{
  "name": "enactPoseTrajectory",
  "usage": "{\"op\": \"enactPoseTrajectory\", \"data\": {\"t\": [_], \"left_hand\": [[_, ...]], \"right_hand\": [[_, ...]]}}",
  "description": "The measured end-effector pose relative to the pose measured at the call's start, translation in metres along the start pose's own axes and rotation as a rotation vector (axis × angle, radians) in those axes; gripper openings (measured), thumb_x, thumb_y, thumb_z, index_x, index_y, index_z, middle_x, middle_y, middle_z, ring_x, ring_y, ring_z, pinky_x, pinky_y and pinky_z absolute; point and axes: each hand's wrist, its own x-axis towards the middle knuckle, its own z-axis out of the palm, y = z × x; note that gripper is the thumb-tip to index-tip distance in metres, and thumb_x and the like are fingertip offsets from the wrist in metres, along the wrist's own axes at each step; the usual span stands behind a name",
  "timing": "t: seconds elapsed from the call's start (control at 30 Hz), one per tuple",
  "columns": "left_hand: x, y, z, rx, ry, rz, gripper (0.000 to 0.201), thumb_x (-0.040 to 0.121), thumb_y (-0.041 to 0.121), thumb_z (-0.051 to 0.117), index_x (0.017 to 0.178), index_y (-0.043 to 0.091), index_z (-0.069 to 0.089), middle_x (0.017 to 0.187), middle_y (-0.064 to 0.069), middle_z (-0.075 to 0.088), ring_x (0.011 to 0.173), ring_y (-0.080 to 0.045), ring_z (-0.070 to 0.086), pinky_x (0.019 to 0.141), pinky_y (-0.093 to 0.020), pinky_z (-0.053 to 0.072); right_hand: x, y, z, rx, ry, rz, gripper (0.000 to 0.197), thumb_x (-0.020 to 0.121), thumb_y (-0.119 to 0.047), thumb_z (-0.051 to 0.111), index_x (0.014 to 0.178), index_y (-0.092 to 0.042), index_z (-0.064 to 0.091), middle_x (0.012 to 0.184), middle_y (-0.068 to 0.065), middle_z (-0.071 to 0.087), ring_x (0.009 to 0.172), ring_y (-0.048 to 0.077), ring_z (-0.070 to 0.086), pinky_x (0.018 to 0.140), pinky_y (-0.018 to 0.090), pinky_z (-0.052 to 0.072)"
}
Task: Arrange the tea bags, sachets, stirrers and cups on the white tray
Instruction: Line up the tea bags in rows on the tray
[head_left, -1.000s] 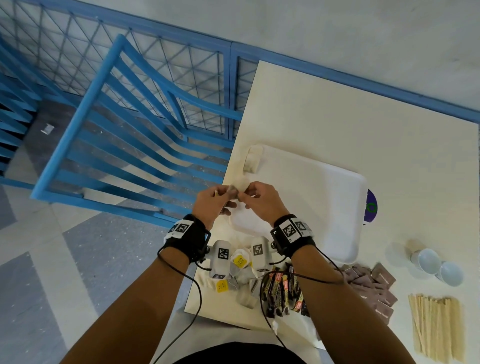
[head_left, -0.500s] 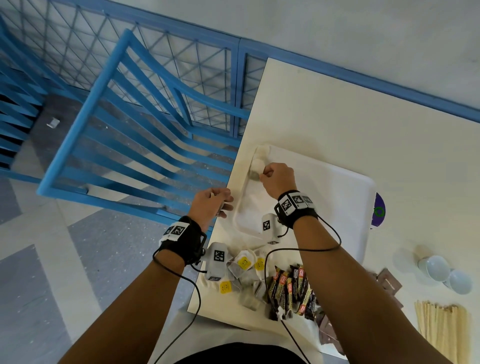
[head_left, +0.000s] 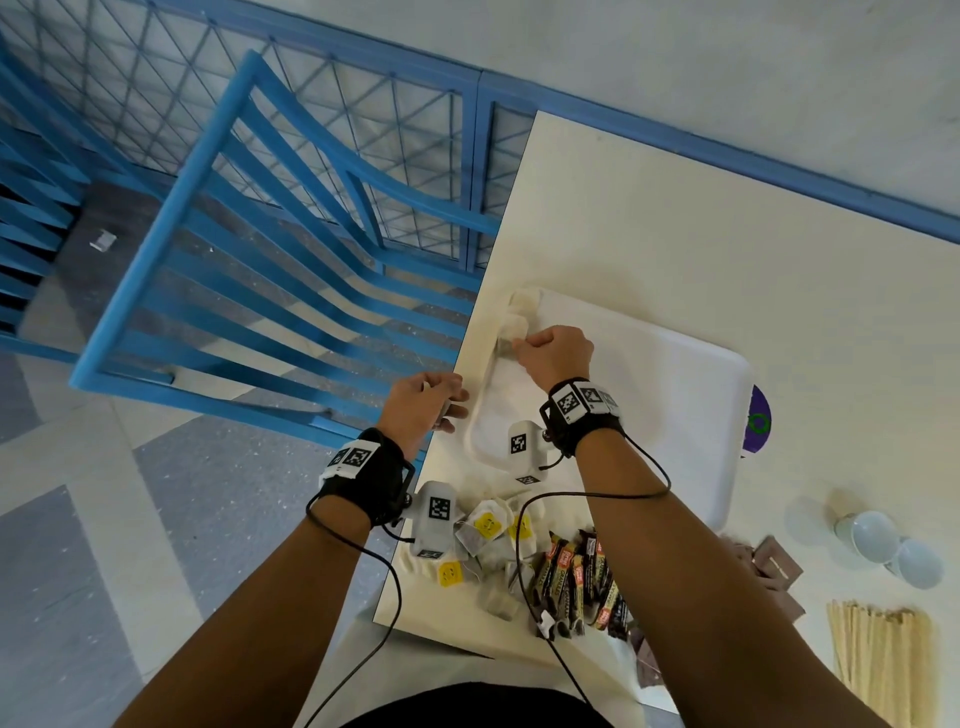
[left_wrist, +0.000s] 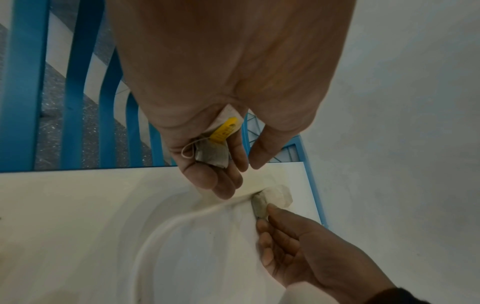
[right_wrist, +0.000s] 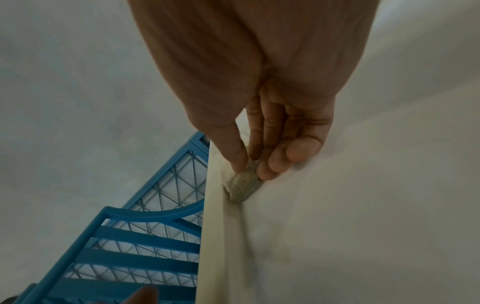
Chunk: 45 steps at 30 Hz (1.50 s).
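Note:
The white tray (head_left: 675, 395) lies on the cream table. Along its left rim stand tea bags (head_left: 522, 312). My right hand (head_left: 550, 351) pinches a tea bag (right_wrist: 242, 182) between thumb and fingers and holds it against that rim, seen also as the tea bag (left_wrist: 259, 206). My left hand (head_left: 426, 402) hovers at the table's left edge and grips a tea bag with a yellow tag (left_wrist: 215, 150) in its curled fingers. Near me lie a heap of tea bags (head_left: 488, 540), dark sachets (head_left: 576, 582), brown sachets (head_left: 774, 566), wooden stirrers (head_left: 878, 670) and two white cups (head_left: 893, 545).
A blue slatted chair (head_left: 249, 270) stands left of the table, with a blue mesh fence (head_left: 363, 130) behind it. A purple disc (head_left: 756, 421) peeks out from under the tray's right edge. Cables run from both wrist bands across the near heap.
The hands parted: my right hand went forward with a tea bag to the tray's left rim beside the standing bags. My left hand stayed at the table edge with its tea bag.

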Motion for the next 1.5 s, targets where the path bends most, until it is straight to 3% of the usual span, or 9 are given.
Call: {"op": "enactPoseTrajectory", "data": {"t": [0.13,0.63,0.77,0.87,1.03,1.13,1.27,1.4,1.5], "left_hand": [[-0.001,0.002,0.0,0.006,0.001,-0.002,0.015,0.099,0.008,0.061,0.111,0.001,0.064,0.093,-0.011,0.073,0.071,-0.022,0.068,0.062,-0.032,0.052],[-0.003,0.004,-0.001,-0.016,-0.049,0.0,0.026,0.093,-0.009,0.055,0.117,-0.001,0.061,0.1,-0.016,0.07,0.073,-0.021,0.07,0.061,-0.028,0.057],[-0.006,0.007,0.001,-0.075,-0.151,0.03,0.039,0.094,-0.019,0.043,0.128,-0.003,0.053,0.113,-0.022,0.068,0.09,-0.025,0.073,0.073,-0.032,0.063],[-0.008,0.008,0.004,-0.148,-0.23,0.02,0.049,0.094,-0.025,0.036,0.135,0.0,0.044,0.117,-0.024,0.069,0.101,-0.032,0.072,0.086,-0.04,0.062],[-0.013,0.01,0.007,-0.052,-0.329,0.04,0.051,0.097,-0.018,0.043,0.142,0.005,0.042,0.123,-0.028,0.066,0.095,-0.025,0.073,0.09,-0.043,0.059],[-0.015,0.01,0.007,-0.023,-0.365,0.061,0.049,0.098,-0.014,0.047,0.144,0.002,0.041,0.126,-0.026,0.067,0.097,-0.024,0.072,0.087,-0.041,0.058],[-0.017,0.011,0.007,-0.056,-0.331,0.05,0.039,0.095,-0.004,0.062,0.132,-0.002,0.048,0.108,-0.021,0.074,0.093,-0.029,0.075,0.075,-0.034,0.061],[-0.013,0.004,0.007,-0.049,-0.196,0.075,0.024,0.099,0.002,0.061,0.12,-0.008,0.057,0.096,-0.019,0.073,0.076,-0.024,0.075,0.063,-0.03,0.06],[-0.009,0.0,0.008,-0.001,-0.148,0.083,0.022,0.098,0.003,0.062,0.117,-0.009,0.059,0.093,-0.017,0.072,0.074,-0.023,0.073,0.062,-0.028,0.06]], "right_hand": [[0.002,-0.003,0.004,-0.006,0.013,0.037,0.024,0.077,-0.027,0.082,0.063,-0.01,0.071,0.065,0.011,0.072,0.069,0.031,0.071,0.074,0.041,0.061],[0.008,0.0,0.008,-0.001,0.035,0.076,0.013,0.075,-0.028,0.079,0.073,-0.016,0.075,0.07,0.002,0.072,0.07,0.022,0.072,0.069,0.034,0.063],[-0.013,-0.003,-0.004,-0.045,0.048,-0.005,0.011,0.085,-0.022,0.068,0.094,-0.016,0.07,0.088,-0.003,0.069,0.083,0.015,0.062,0.066,0.019,0.045],[-0.038,-0.005,-0.009,-0.032,-0.084,-0.171,0.011,0.09,-0.023,0.07,0.1,-0.019,0.07,0.085,-0.011,0.066,0.075,0.001,0.059,0.066,0.012,0.041],[-0.054,0.002,-0.005,-0.075,-0.45,-0.427,0.029,0.088,-0.046,0.071,0.117,-0.04,0.07,0.101,-0.01,0.062,0.089,0.002,0.055,0.08,0.015,0.044],[-0.056,0.005,-0.002,-0.118,-0.451,-0.465,0.024,0.083,-0.057,0.071,0.101,-0.041,0.073,0.097,-0.02,0.06,0.1,0.015,0.057,0.092,0.034,0.048],[-0.057,0.003,-0.011,-0.015,-0.337,-0.406,0.02,0.088,-0.04,0.075,0.095,-0.022,0.074,0.089,-0.015,0.065,0.072,0.003,0.056,0.067,0.015,0.04],[-0.056,0.008,-0.011,0.035,-0.305,-0.307,0.021,0.089,-0.037,0.074,0.099,-0.019,0.073,0.088,-0.012,0.07,0.079,-0.002,0.061,0.073,0.015,0.043],[-0.056,0.014,-0.008,0.017,-0.348,-0.242,0.02,0.089,-0.038,0.074,0.102,-0.024,0.069,0.092,-0.009,0.071,0.085,0.008,0.066,0.081,0.027,0.054]]}}
